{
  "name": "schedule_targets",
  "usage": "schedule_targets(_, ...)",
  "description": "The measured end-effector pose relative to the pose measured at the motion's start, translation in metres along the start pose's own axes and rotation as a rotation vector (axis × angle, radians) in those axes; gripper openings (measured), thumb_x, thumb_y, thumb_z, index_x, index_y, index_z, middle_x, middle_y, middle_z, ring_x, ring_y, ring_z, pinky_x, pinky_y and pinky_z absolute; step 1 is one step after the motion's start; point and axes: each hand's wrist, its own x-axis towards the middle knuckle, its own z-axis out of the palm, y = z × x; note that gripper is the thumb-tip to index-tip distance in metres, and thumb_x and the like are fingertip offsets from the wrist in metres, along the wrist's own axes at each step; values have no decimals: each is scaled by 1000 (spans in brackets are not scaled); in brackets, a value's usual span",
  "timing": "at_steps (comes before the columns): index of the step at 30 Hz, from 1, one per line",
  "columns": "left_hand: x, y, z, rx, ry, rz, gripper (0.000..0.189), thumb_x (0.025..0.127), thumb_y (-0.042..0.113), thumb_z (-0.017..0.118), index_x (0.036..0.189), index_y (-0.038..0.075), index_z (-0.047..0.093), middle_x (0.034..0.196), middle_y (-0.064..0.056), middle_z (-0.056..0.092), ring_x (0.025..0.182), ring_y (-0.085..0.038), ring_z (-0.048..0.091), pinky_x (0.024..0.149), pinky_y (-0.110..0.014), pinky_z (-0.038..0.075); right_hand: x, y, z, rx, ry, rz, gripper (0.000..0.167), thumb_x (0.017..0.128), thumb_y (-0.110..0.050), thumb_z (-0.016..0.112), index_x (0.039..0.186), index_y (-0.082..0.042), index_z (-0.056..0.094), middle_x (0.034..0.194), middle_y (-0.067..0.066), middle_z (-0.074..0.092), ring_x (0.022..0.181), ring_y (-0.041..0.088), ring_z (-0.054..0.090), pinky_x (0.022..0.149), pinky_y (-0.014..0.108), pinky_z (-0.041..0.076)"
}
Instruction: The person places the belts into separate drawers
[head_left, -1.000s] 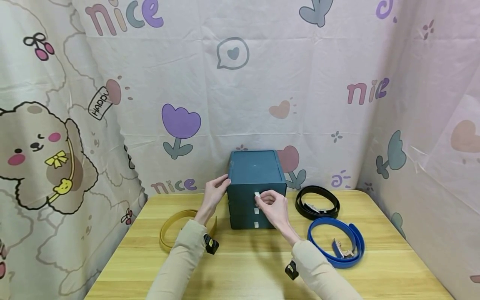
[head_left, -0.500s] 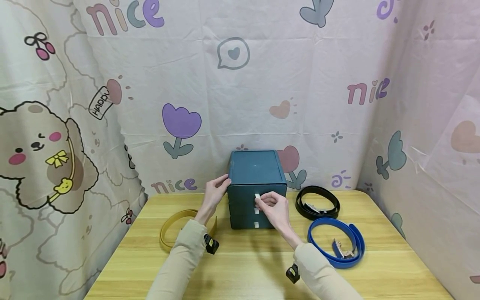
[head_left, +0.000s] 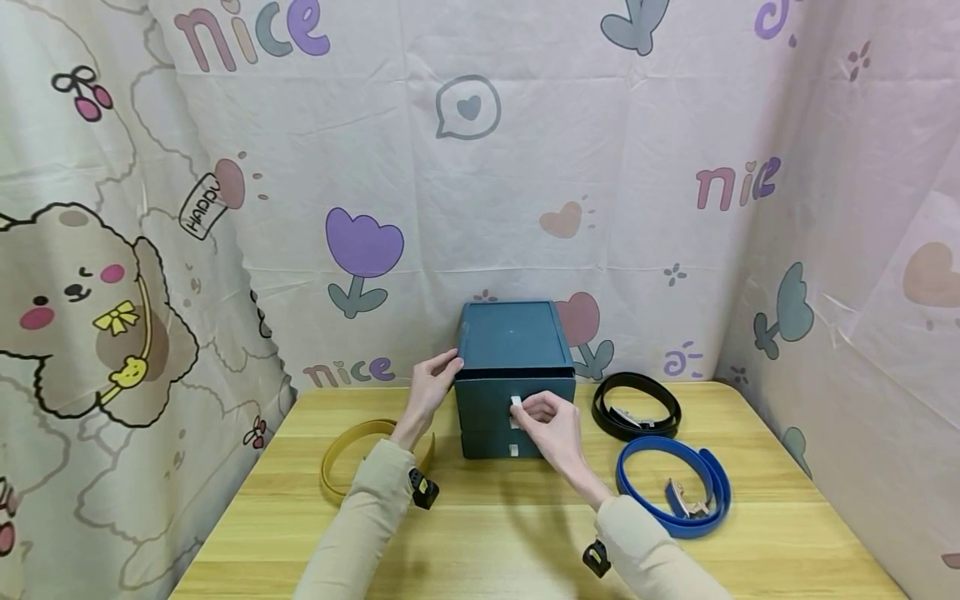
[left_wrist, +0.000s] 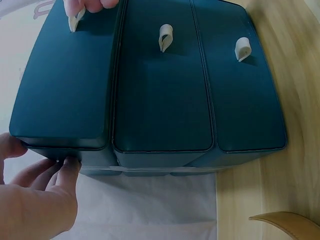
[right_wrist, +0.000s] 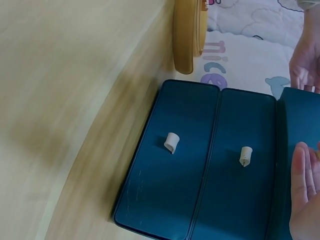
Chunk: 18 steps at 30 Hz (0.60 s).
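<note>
A dark teal box of three stacked drawers [head_left: 513,333] stands near the back of the table, each drawer front bearing a small white pull tab. My right hand [head_left: 553,425] pinches the tab of the top drawer [head_left: 483,402], which is slid out a little, leaving a dark gap under the box's top. At the upper left front corner, my left hand [head_left: 429,392] grips the box, thumb and fingers around the edge in the left wrist view. The middle tab [left_wrist: 166,37] and bottom tab [left_wrist: 243,49] hang free on drawers that look closed.
A coiled tan belt [head_left: 330,458] lies left of the box, partly behind the left forearm. To the right are a coiled black belt [head_left: 600,412] and, nearer, a coiled blue belt [head_left: 723,492], both with metal buckles. A printed cloth [head_left: 480,208] hangs behind the wooden table [head_left: 480,533].
The top drawer has come forward from closed to slightly out, the right hand moving toward the person with its tab. My left hand has stayed at the box corner.
</note>
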Motion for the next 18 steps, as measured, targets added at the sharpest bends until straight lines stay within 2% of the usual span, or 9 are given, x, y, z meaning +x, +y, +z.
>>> schedule_targets(6,2,-2,0,10,-7,-15,46,103,17,57,144,-2,52,149,-25,51,136,-41,51,117,-52,39,-4,0,-2,-5,-27,-28,11,85,-14,81,84,-7,73,78,13,77,66,10,71,66,18,57)
schedule_targets(10,3,-2,0,25,-13,-24,46,104,15,55,145,-5,49,150,-27,49,137,-43,50,117,-54,38,-7,1,-4,2,-53,-43,12,86,-15,80,86,-5,73,81,15,77,71,19,74,69,17,58)
schedule_targets(15,2,-2,0,13,-4,-18,46,103,18,57,144,-2,52,148,-25,52,136,-40,51,117,-52,39,-10,0,-8,-11,-96,-47,11,87,-8,78,91,0,73,86,19,78,77,31,75,72,16,58)
schedule_targets(18,1,-1,0,2,5,-9,45,102,20,60,143,1,55,146,-23,55,135,-37,54,117,-50,40,-14,-9,-11,-17,-129,-54,9,87,-2,75,93,4,72,88,22,77,79,37,74,72,17,59)
